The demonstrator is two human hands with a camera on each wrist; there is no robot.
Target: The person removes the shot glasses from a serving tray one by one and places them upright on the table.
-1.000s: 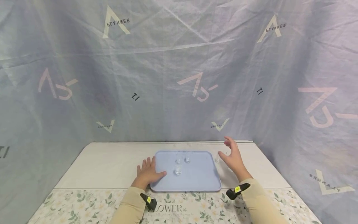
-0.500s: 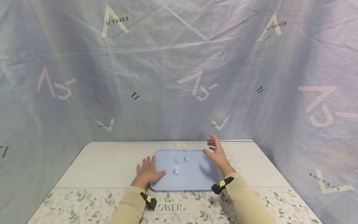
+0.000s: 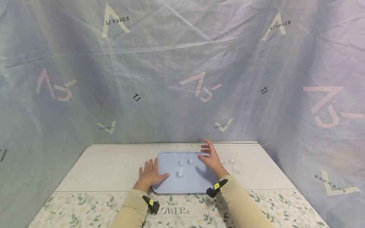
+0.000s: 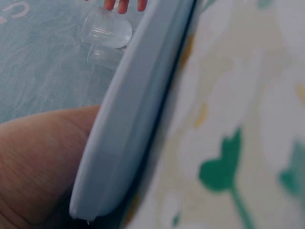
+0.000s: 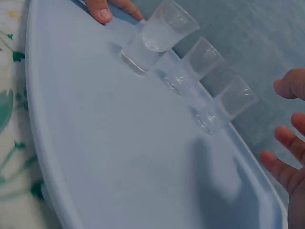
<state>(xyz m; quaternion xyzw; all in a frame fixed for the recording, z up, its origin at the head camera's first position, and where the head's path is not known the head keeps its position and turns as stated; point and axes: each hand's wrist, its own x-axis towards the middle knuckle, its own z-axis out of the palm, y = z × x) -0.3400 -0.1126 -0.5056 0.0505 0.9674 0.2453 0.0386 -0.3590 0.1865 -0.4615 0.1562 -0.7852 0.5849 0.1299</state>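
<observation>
Three clear shot glasses stand upright on a light blue tray [image 3: 171, 186]: a front one [image 3: 181, 172], one behind it [image 3: 182, 160] and one to the right [image 3: 191, 159]. My left hand [image 3: 149, 175] rests on the tray's left edge, fingers spread and thumb over the rim. Over the right part of the tray hovers my right hand [image 3: 212, 160], its fingers loosely bent and apart, with nothing between them. In the right wrist view, its fingertips [image 5: 281, 136] are clear of the nearest shot glass [image 5: 226, 105].
Right of the tray, several more clear glasses [image 3: 235, 167] stand on the white tabletop [image 3: 114, 167]. A floral cloth [image 3: 85, 209] covers the front. Grey fabric [image 3: 159, 104] hangs behind and at both sides.
My right hand has moved left from beside the glasses on the tabletop to over the tray, with nothing in it. The left hand and the tray glasses have stayed put.
</observation>
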